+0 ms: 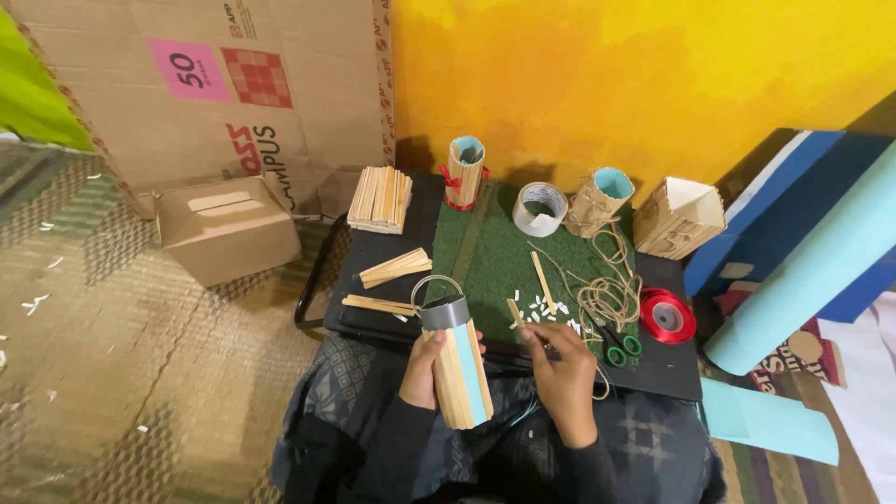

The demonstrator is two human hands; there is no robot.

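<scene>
Left hand (pixel 422 371) wrapped around stick-clad tube (pixel 456 359), held over lap, just before black tray (pixel 373 257). Light, rigid, glued slats likely fragile; best gripped mid-body. Right hand (pixel 563 373) fingers curled, possibly pinching a stick; unclear.

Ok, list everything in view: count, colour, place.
Stick-covered tube: one, tan with a light blue strip and grey tape band, in the left hand.
Finished stick tubes: two, tan with blue lining, at the back of the green mat; one tied in red, one in twine.
Stick house: one, tan, back right.
Stick stack: one, tan, back left.
Loose sticks: several, tan, on the black table.
Tape roll: one, white.
Twine: one tangle, beige.
Ribbon spool: one, red.
Scissors: one, green handles.
Cardboard box: one, brown, on the floor.
Left hand: grips the tube.
Right hand: fingers on the table edge.
</scene>
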